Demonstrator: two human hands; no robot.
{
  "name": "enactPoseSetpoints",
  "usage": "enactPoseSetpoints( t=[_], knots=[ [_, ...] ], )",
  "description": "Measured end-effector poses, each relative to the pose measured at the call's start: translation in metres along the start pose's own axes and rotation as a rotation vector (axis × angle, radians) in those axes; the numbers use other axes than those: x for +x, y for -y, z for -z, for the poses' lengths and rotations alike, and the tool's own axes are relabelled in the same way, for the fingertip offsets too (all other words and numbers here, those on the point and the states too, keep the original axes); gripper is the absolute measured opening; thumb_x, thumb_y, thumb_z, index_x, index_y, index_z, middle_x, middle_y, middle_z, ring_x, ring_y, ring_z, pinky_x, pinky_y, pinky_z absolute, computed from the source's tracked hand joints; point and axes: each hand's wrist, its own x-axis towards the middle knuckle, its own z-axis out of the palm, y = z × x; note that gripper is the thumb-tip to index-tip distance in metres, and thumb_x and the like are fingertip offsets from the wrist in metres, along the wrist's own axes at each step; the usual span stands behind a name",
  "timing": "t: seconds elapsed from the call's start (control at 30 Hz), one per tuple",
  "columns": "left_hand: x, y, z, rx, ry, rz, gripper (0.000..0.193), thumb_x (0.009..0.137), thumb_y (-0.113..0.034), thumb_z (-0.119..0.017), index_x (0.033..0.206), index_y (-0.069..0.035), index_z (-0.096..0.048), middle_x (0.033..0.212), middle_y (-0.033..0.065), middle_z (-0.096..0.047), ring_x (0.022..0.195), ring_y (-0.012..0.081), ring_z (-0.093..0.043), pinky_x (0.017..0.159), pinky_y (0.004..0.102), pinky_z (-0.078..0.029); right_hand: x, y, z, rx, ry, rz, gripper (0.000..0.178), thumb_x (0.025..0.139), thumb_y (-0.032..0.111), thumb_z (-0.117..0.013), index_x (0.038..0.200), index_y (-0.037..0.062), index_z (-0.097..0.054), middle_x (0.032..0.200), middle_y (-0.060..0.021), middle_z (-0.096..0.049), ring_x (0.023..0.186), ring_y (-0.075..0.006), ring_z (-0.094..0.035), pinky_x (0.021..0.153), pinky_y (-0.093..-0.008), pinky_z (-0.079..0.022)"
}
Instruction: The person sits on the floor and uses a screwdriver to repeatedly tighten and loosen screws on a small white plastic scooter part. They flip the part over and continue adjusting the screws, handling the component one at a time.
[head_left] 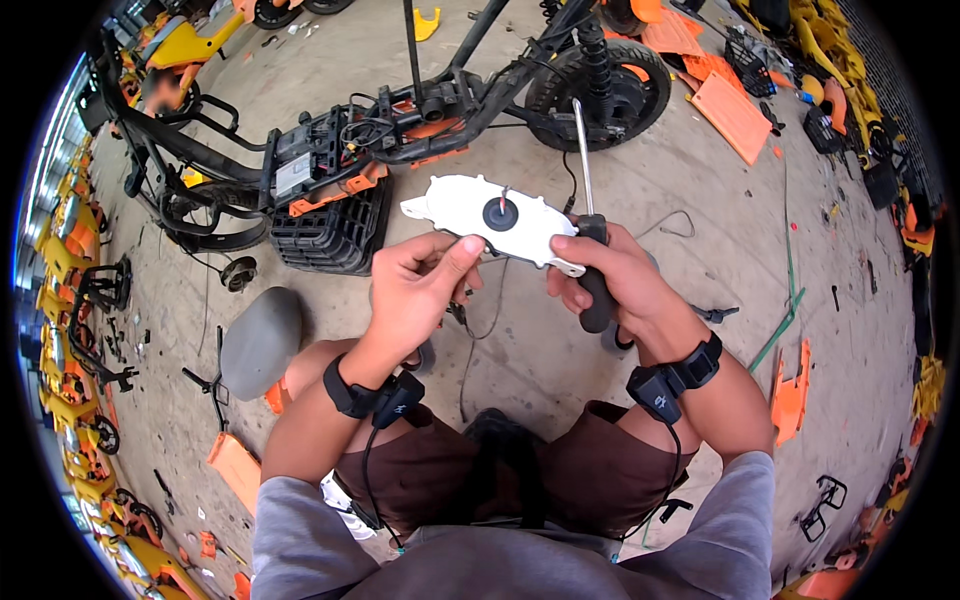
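Between my hands is a white, elongated housing (465,203) with a round black grommet (501,212) and short wires coming out of its middle. My left hand (425,280) pinches its lower left edge, thumb on the face. My right hand (615,270) grips the right end with the thumb on top. That same hand also holds a screwdriver (597,285), its black handle in the palm and its metal shaft pointing up and away. A thin cable hangs below the housing. Beyond my hands stands a stripped scooter frame (400,150) with exposed wiring.
A black crate (330,230) sits under the frame, near the wheel (600,95). A grey seat (262,342) lies at left. Orange panels (730,112) are scattered at far right, and a green strap (778,335) lies nearer. Yellow scooters (85,440) line the left side.
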Motion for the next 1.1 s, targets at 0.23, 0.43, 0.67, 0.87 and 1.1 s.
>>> enactPoseSetpoints(
  t=[0.23, 0.43, 0.67, 0.87, 1.1],
  knots=[
    [0.006, -0.008, 0.000, -0.083, 0.074, 0.068, 0.036, 0.098, -0.027, -0.061, 0.080, 0.004, -0.067, 0.068, 0.0105, -0.066, 0.053, 0.0132, -0.060, 0.051, 0.0260, -0.047, 0.004, -0.011, -0.005, 0.196, -0.061, -0.027, 0.031, 0.092, 0.024, -0.064, 0.108, -0.0016, -0.057, 0.077, -0.0140, -0.064, 0.050, -0.0112, -0.051, 0.049, -0.0264, -0.042],
    [0.010, -0.004, -0.001, -0.233, 0.212, 0.223, 0.040, 0.101, -0.035, -0.054, 0.079, -0.002, -0.064, 0.067, 0.0071, -0.066, 0.053, 0.0125, -0.061, 0.048, 0.0217, -0.035, 0.009, -0.023, -0.002, 0.296, -0.111, -0.049, 0.029, 0.093, 0.024, -0.064, 0.108, 0.0006, -0.057, 0.080, -0.0119, -0.063, 0.051, -0.0112, -0.048, 0.051, -0.0269, -0.041],
    [0.010, 0.016, -0.015, -0.011, 0.217, 0.091, 0.037, 0.102, -0.029, -0.052, 0.093, 0.004, -0.067, 0.077, 0.0068, -0.067, 0.066, 0.0103, -0.060, 0.059, 0.0242, -0.046, 0.017, -0.016, -0.010, 0.421, -0.158, 0.008, 0.024, 0.092, 0.025, -0.065, 0.102, 0.0049, -0.057, 0.077, -0.0086, -0.063, 0.058, -0.0119, -0.050, 0.058, -0.0297, -0.042],
    [0.026, 0.012, -0.006, -0.144, 0.159, 0.112, 0.029, 0.094, -0.017, -0.065, 0.108, 0.008, -0.061, 0.094, 0.0096, -0.069, 0.086, 0.0128, -0.063, 0.078, 0.0263, -0.049, 0.022, -0.009, -0.019, 0.378, -0.130, -0.015, 0.024, 0.089, 0.026, -0.064, 0.098, 0.0063, -0.054, 0.065, -0.0063, -0.055, 0.054, -0.0152, -0.046, 0.056, -0.0314, -0.040],
    [0.027, 0.010, 0.002, 0.053, -0.102, -0.149, 0.035, 0.089, 0.006, -0.053, 0.124, 0.000, -0.056, 0.111, 0.0075, -0.066, 0.104, 0.0154, -0.062, 0.089, 0.0284, -0.049, 0.014, -0.014, -0.011, 0.357, 0.021, 0.017, 0.024, 0.090, 0.027, -0.059, 0.089, 0.0037, -0.057, 0.055, -0.0031, -0.045, 0.050, -0.0150, -0.042, 0.055, -0.0316, -0.039]
  ],
)
